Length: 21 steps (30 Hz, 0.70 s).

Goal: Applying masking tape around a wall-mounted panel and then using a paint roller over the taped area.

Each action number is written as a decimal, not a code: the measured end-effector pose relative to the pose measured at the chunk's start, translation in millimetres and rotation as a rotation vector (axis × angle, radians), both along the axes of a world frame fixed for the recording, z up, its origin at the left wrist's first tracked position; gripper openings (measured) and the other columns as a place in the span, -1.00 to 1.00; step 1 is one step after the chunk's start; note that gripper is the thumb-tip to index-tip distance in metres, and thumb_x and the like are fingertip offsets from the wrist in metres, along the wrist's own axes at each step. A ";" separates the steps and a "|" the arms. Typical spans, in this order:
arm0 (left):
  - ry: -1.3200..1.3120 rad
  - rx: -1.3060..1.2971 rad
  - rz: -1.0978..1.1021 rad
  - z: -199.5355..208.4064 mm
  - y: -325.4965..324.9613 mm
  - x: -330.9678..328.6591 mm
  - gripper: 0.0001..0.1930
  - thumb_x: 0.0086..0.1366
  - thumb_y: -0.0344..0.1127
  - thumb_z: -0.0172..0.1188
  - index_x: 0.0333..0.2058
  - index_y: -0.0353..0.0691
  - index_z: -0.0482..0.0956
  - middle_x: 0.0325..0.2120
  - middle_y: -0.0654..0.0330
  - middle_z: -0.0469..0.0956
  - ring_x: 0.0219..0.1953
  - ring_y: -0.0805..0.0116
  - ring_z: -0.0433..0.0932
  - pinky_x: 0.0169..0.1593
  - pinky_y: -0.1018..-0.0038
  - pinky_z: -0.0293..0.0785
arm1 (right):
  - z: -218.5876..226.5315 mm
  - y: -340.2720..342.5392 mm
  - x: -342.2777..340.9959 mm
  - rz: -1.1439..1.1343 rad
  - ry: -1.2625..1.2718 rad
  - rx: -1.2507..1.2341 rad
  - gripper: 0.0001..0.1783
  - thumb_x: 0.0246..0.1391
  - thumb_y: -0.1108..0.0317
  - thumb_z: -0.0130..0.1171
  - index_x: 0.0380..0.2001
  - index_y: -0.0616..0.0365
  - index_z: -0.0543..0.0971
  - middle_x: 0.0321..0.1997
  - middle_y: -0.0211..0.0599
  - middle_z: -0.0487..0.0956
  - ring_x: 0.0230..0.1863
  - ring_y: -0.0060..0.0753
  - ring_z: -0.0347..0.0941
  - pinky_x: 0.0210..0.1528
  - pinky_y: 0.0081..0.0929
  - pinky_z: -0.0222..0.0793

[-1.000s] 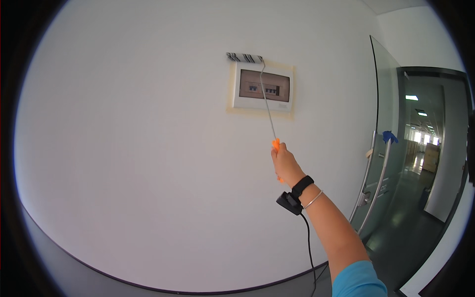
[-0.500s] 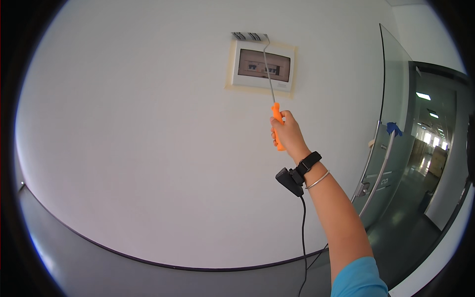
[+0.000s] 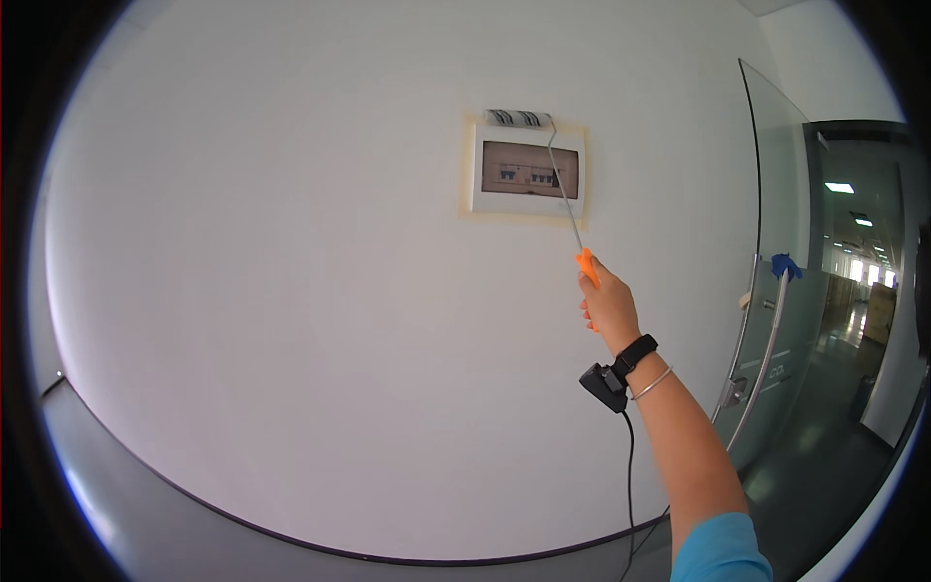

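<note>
My right hand (image 3: 611,303) is closed round the orange handle of a paint roller (image 3: 519,118), arm stretched up and forward. The roller's sleeve is pale with dark stripes. It lies level along the top edge of a white breaker box (image 3: 477,184), over the upper strip of masking tape (image 3: 529,223) that frames the box. Its thin metal rod crosses in front of the box's tinted window, behind which several switches show. Whether the sleeve presses on the wall I cannot tell. My left hand is out of view.
The white wall (image 3: 291,291) fills most of the view, with a dark skirting line below. To the right stands a glass door (image 3: 786,175) with a long metal handle and a blue cloth (image 3: 786,267) on it. A black cable (image 3: 630,475) hangs from the black wrist device (image 3: 606,386).
My right hand has brought the roller down relative to the breaker box, from above the tape to the box's top edge. The view has also shifted a little.
</note>
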<state>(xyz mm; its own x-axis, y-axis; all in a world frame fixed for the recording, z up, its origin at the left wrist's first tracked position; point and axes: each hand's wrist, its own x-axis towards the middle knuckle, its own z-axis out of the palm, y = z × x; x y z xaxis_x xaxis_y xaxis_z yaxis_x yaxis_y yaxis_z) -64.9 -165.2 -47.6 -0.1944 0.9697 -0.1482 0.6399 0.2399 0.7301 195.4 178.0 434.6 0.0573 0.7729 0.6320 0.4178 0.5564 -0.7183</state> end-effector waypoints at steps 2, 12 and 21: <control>-0.006 -0.055 -0.030 1.6 8.5 -4.2 -0.72 0.27 -0.18 0.06 -0.21 -0.19 0.65 -0.27 -0.14 0.62 -0.14 -0.19 0.58 -0.10 0.07 0.50 | 5.1 -1.2 2.8 -0.056 -0.061 0.026 -0.54 0.28 0.18 -0.04 0.22 -0.03 0.40 -0.61 -0.35 0.48 -0.68 -0.46 0.42 -0.59 -0.44 0.45; -0.008 0.137 0.006 -66.2 25.4 -2.7 -0.73 0.26 -0.18 0.08 -0.23 -0.21 0.66 -0.29 -0.13 0.62 -0.16 -0.17 0.59 -0.13 0.08 0.50 | 24.7 10.1 -6.1 -0.421 -0.456 0.433 -0.66 0.29 0.17 -0.06 -0.16 0.30 0.37 -0.45 0.15 0.61 -0.38 0.21 0.57 -0.37 -0.03 0.53; -0.036 0.203 0.127 -173.1 -10.3 -11.3 -0.75 0.23 -0.22 0.12 -0.26 -0.23 0.65 -0.32 -0.12 0.62 -0.18 -0.16 0.59 -0.16 0.07 0.50 | 64.6 -23.3 -13.2 -0.354 -0.369 0.435 -0.60 0.32 0.14 -0.14 -0.12 0.35 0.33 -0.30 0.25 0.60 -0.37 0.23 0.58 -0.35 -0.03 0.55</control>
